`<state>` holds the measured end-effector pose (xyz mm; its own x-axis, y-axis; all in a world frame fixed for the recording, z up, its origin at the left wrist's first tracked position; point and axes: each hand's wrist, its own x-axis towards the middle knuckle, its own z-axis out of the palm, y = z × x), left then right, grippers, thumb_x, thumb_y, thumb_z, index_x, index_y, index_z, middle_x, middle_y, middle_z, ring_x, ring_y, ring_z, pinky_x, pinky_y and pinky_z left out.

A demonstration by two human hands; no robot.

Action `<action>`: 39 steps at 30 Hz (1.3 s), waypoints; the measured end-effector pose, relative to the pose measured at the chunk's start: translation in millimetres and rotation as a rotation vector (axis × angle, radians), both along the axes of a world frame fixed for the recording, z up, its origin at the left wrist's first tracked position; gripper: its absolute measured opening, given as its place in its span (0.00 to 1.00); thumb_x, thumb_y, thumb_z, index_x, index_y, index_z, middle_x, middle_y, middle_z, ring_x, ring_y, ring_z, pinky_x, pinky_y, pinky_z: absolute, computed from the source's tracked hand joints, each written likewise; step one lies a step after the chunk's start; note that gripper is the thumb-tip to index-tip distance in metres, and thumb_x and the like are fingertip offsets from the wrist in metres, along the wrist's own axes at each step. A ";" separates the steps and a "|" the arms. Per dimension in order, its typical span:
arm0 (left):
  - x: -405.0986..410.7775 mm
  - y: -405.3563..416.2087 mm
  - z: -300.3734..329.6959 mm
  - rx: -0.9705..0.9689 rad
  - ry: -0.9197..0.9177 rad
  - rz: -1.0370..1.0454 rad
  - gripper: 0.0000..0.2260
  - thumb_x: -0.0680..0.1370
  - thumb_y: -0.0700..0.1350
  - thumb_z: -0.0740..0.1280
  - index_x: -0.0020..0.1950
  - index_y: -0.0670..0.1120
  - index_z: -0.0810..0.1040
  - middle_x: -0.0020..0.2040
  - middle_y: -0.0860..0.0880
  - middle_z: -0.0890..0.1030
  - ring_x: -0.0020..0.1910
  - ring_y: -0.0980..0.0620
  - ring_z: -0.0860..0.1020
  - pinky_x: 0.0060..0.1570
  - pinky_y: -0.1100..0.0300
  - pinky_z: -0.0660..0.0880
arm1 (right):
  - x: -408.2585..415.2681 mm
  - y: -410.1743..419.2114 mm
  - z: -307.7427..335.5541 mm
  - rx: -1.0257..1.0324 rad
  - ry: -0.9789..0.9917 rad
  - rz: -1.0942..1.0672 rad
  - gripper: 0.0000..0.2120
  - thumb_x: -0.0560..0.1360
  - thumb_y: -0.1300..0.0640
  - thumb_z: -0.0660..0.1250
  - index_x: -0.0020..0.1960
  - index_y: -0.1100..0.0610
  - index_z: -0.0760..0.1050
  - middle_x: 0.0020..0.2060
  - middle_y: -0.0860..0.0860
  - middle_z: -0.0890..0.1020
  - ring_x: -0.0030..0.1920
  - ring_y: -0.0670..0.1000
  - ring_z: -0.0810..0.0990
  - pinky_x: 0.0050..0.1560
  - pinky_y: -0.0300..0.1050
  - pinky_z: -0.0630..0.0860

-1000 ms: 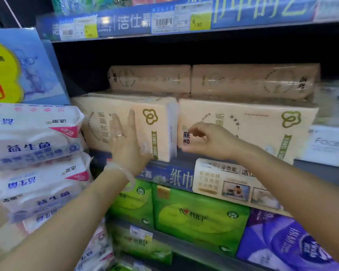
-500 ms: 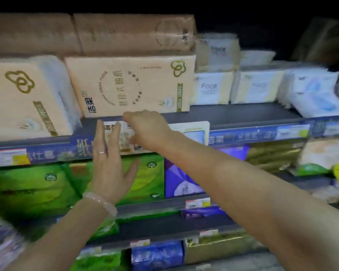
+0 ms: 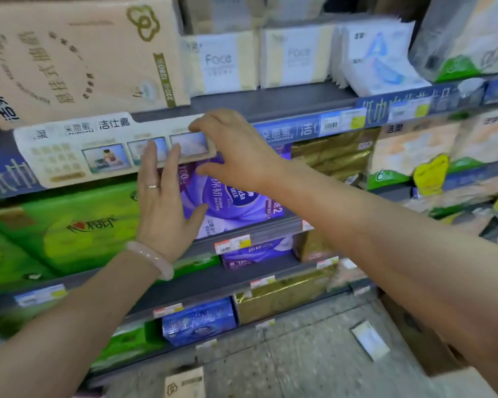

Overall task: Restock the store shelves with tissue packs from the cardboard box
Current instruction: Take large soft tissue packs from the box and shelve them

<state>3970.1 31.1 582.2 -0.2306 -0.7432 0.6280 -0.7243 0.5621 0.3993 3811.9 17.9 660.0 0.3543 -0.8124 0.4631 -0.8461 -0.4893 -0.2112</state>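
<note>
Beige tissue pack (image 3: 78, 58): stands on the upper shelf (image 3: 270, 99), above and left of both sets of fingers, its printed face forward.

Promotional card (image 3: 98, 150): hangs along the front edge of that shelf, just below the beige pack.

Green packs (image 3: 64, 225): one shelf down, left of the left fingers.

Left hand (image 3: 163, 208): raised in front of the shelving with the back toward the camera; its fingers (image 3: 150, 159) are straight and slightly apart, thumb spread, and their tips overlap the lower edge of the card. Contact with the card cannot be judged. A ring and a pale bracelet (image 3: 153, 259) are worn.

Purple pack (image 3: 236, 199): behind and between the two hands, on the shelf under the card.

Right hand (image 3: 236, 150): its fingers (image 3: 202, 126) are curled at the card's right end, fingertips on the top corner, thumb below and apart from them; whether they pinch the card cannot be told.

White "Face" packs (image 3: 219, 64): upper shelf, above and right of the right fingers.

Cardboard box (image 3: 431, 349): on the floor at lower right, partly hidden under the right forearm.
</note>
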 end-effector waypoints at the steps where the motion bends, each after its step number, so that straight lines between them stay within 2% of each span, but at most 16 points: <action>1: -14.9 4.4 -3.3 -0.001 -0.007 -0.015 0.38 0.68 0.47 0.69 0.73 0.42 0.55 0.74 0.34 0.51 0.74 0.39 0.51 0.71 0.44 0.54 | -15.6 7.1 -5.4 0.018 -0.007 -0.009 0.29 0.65 0.53 0.73 0.63 0.63 0.73 0.57 0.61 0.76 0.60 0.63 0.73 0.61 0.56 0.68; 5: -79.1 27.7 -22.1 0.052 -0.021 -0.055 0.39 0.67 0.47 0.70 0.73 0.44 0.54 0.74 0.33 0.52 0.74 0.39 0.52 0.71 0.47 0.53 | -83.7 37.7 -29.5 0.091 -0.002 -0.070 0.27 0.66 0.54 0.73 0.62 0.63 0.74 0.56 0.61 0.77 0.59 0.63 0.74 0.61 0.53 0.68; 8: -123.4 48.6 -43.3 0.108 -0.020 -0.064 0.39 0.65 0.47 0.70 0.72 0.46 0.54 0.74 0.32 0.53 0.73 0.36 0.54 0.70 0.46 0.54 | -130.4 59.8 -53.8 0.153 -0.004 -0.104 0.27 0.64 0.55 0.74 0.61 0.64 0.75 0.55 0.63 0.77 0.57 0.65 0.75 0.59 0.56 0.70; 11: -155.7 71.5 -72.6 0.206 -0.052 -0.046 0.41 0.66 0.44 0.74 0.74 0.43 0.56 0.74 0.32 0.52 0.73 0.35 0.54 0.70 0.48 0.53 | -168.5 77.8 -85.6 0.228 0.026 -0.124 0.29 0.67 0.56 0.74 0.65 0.61 0.72 0.60 0.61 0.74 0.60 0.63 0.72 0.62 0.53 0.67; 13: -170.8 88.1 -92.2 0.309 -0.071 -0.019 0.43 0.66 0.41 0.76 0.75 0.42 0.56 0.75 0.34 0.50 0.74 0.36 0.52 0.71 0.45 0.54 | -189.5 88.3 -109.6 0.320 0.060 -0.138 0.30 0.70 0.54 0.73 0.68 0.59 0.69 0.63 0.59 0.72 0.63 0.61 0.69 0.64 0.53 0.67; 20: -201.2 136.4 -148.9 0.635 -0.285 0.052 0.43 0.71 0.48 0.71 0.76 0.49 0.45 0.76 0.42 0.39 0.76 0.44 0.40 0.75 0.51 0.46 | -224.2 121.4 -183.1 0.607 0.059 -0.211 0.29 0.71 0.53 0.71 0.69 0.57 0.67 0.67 0.58 0.69 0.67 0.59 0.67 0.66 0.51 0.68; 23: -217.4 142.9 -162.7 0.739 -0.347 0.048 0.43 0.73 0.50 0.69 0.76 0.50 0.43 0.76 0.41 0.38 0.76 0.43 0.39 0.74 0.48 0.47 | -230.1 134.4 -211.0 0.698 0.064 -0.239 0.30 0.72 0.54 0.70 0.71 0.56 0.64 0.67 0.57 0.68 0.68 0.59 0.65 0.67 0.50 0.66; 25: -231.8 142.7 -166.7 0.795 -0.390 0.027 0.42 0.73 0.50 0.69 0.76 0.51 0.41 0.76 0.42 0.36 0.76 0.43 0.39 0.74 0.50 0.46 | -238.8 144.2 -229.1 0.745 0.042 -0.291 0.30 0.72 0.53 0.70 0.70 0.57 0.65 0.67 0.58 0.68 0.68 0.59 0.65 0.67 0.50 0.66; 29: -274.4 137.1 -170.4 0.830 -0.466 -0.064 0.42 0.75 0.49 0.68 0.76 0.54 0.39 0.75 0.45 0.33 0.76 0.44 0.38 0.74 0.51 0.47 | -272.1 166.6 -248.7 0.864 -0.034 -0.413 0.31 0.73 0.54 0.69 0.72 0.60 0.62 0.71 0.61 0.64 0.73 0.62 0.60 0.71 0.54 0.61; 32: -315.4 135.5 -171.5 0.864 -0.503 -0.142 0.41 0.75 0.49 0.68 0.76 0.54 0.40 0.76 0.46 0.34 0.75 0.44 0.39 0.74 0.51 0.47 | -311.3 184.7 -255.7 0.912 -0.077 -0.523 0.33 0.74 0.53 0.69 0.74 0.58 0.60 0.69 0.59 0.66 0.69 0.60 0.65 0.65 0.49 0.66; 39: -433.7 150.9 -181.7 0.858 -0.652 -0.328 0.41 0.76 0.51 0.67 0.75 0.53 0.38 0.75 0.45 0.33 0.75 0.42 0.37 0.74 0.48 0.49 | -433.3 243.3 -266.5 1.032 -0.155 -0.741 0.31 0.75 0.50 0.68 0.73 0.56 0.60 0.69 0.57 0.65 0.68 0.59 0.65 0.66 0.50 0.67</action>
